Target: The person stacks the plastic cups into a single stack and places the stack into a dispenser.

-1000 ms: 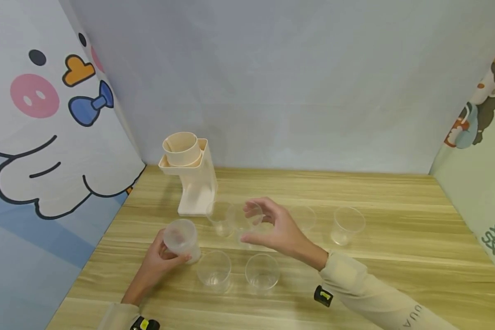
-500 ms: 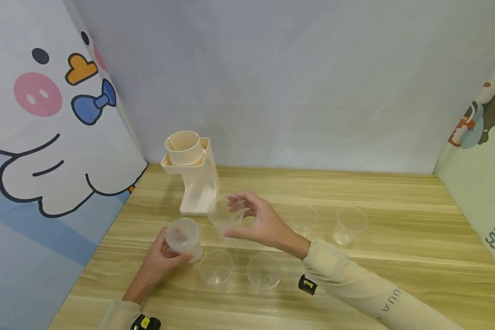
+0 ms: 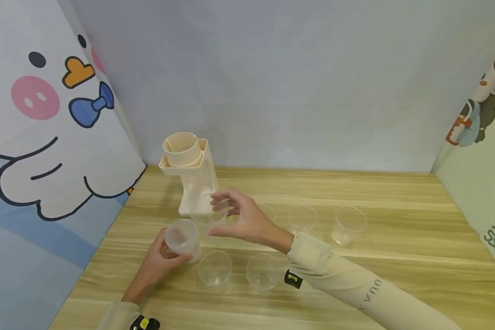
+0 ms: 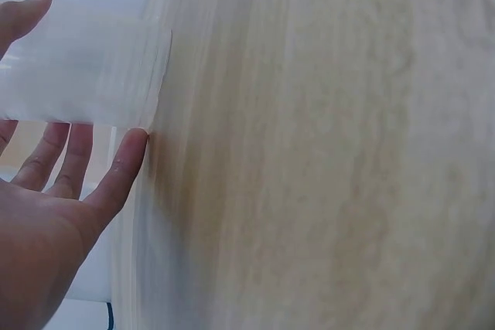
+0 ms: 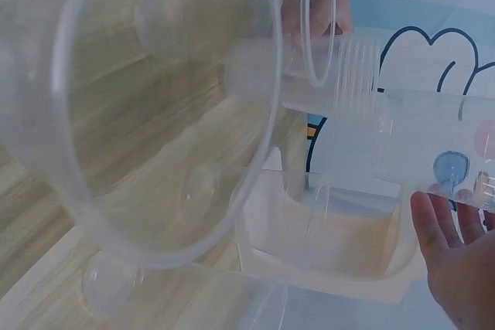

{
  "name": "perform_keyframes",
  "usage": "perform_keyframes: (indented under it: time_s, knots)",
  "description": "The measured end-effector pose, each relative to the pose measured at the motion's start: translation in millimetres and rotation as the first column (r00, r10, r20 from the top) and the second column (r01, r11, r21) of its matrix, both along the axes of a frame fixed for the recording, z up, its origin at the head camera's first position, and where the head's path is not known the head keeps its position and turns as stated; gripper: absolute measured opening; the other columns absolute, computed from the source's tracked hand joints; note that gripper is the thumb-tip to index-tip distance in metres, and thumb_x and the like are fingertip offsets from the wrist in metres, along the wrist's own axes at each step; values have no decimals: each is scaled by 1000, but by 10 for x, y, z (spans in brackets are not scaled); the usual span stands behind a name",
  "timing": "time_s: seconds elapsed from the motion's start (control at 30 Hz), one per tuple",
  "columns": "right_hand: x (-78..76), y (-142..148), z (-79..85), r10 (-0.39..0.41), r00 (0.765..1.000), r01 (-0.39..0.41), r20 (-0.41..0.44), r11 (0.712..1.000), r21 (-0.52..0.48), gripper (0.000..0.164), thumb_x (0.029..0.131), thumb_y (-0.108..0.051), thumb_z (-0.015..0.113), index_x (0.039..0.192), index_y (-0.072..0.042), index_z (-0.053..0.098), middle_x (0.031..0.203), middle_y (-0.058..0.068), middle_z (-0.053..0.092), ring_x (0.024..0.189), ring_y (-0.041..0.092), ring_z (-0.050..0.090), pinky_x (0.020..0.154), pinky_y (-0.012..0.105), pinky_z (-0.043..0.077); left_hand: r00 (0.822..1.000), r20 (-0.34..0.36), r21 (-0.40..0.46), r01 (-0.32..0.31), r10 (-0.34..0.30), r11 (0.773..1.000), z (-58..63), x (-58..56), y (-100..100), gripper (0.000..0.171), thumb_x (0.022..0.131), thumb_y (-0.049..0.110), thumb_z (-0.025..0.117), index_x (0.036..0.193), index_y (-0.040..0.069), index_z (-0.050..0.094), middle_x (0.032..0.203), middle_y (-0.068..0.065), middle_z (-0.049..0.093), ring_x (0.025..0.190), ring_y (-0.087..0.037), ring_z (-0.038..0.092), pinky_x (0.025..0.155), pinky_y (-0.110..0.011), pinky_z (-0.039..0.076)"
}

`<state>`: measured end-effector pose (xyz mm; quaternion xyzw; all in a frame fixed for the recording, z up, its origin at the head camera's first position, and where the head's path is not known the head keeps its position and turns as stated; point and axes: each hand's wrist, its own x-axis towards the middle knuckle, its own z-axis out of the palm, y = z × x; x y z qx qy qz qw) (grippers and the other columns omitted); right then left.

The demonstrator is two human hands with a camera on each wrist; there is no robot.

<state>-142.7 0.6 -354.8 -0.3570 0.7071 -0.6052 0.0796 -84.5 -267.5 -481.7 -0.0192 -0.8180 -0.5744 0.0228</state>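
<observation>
At the left of the table, my left hand [image 3: 158, 259] grips a cloudy stack of plastic cups [image 3: 181, 238]; closely spaced rim lines show on it in the right wrist view. Fingers and thumb wrap the stack [image 4: 85, 75] from both sides in the left wrist view. Just behind and right of it, my right hand [image 3: 247, 220] holds a clear plastic cup [image 3: 202, 214] between thumb and fingers. That cup [image 5: 402, 133] stays in my right hand [image 5: 464, 268] in the right wrist view. Two clear cups, one left [image 3: 215, 270] and one right [image 3: 262, 273], stand in front.
A cream stand [image 3: 185, 167] with a round sleeve on top stands at the back left. Two more clear cups, one nearer [image 3: 303, 219] and one farther right [image 3: 349, 224], stand right of my hand. Another rim shows faintly behind my right wrist. A pale backdrop [image 3: 288, 91] closes the rear.
My right hand has moved left with the clear cup, from the middle of the table to beside the stack. My left hand and the stack have stayed in place.
</observation>
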Motion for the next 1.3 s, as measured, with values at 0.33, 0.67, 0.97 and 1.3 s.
perform_keyframes:
  time_s: [0.33, 0.67, 0.97, 1.3]
  knots:
    - [-150, -169, -123, 27, 1000, -27, 8, 999, -24, 67, 70, -7, 83, 127, 0, 50, 116, 14, 60, 106, 28, 59, 87, 32, 50, 1000, -6, 15, 9, -9, 1000, -13, 3, -8, 73, 74, 8, 81, 134, 12, 40, 124, -9, 49, 109, -13, 51, 82, -30, 50]
    - [-176, -315, -91, 56, 998, -54, 39, 997, -47, 63, 70, -5, 82, 125, -1, 51, 115, 14, 60, 104, 26, 60, 87, 33, 51, 1000, -12, 16, 21, -21, 1000, -11, 6, 4, 73, 75, 9, 81, 135, 13, 39, 125, -9, 47, 110, -12, 50, 82, -29, 51]
    - [-198, -450, -77, 57, 998, -56, 36, 998, -35, 64, 70, -4, 83, 124, 1, 50, 114, 14, 59, 99, 17, 61, 85, 30, 51, 1000, 6, 28, 26, -27, 999, 12, -1, 23, 73, 75, 9, 80, 135, 12, 38, 125, -10, 48, 110, -12, 50, 83, -28, 50]
    - [-202, -587, -102, 86, 996, -86, 0, 996, -20, 70, 71, -7, 82, 130, -2, 45, 112, 16, 59, 96, 15, 61, 83, 26, 51, 1000, 13, 9, 27, -28, 1000, 3, -6, -2, 74, 76, 10, 80, 135, 13, 37, 126, -10, 48, 111, -11, 49, 84, -27, 50]
